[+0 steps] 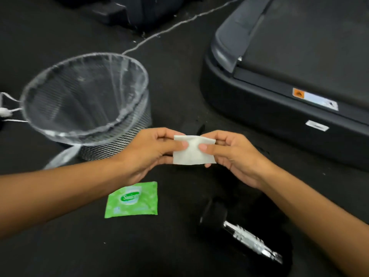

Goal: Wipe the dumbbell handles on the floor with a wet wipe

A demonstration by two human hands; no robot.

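A folded white wet wipe (192,154) is held up between both hands above the dark floor. My left hand (153,150) pinches its left side with thumb and fingers. My right hand (231,154) pinches its right side the same way. Below my right forearm lies a black dumbbell (214,216) with a shiny chrome handle (251,241), partly hidden by the arm. A green wet wipe packet (132,199) lies flat on the floor under my left hand.
A mesh waste bin (119,140) lined with a clear plastic bag stands at the left, just beyond my left hand. A dark treadmill base (279,108) fills the right. A grey cord (179,23) runs across the floor at the back.
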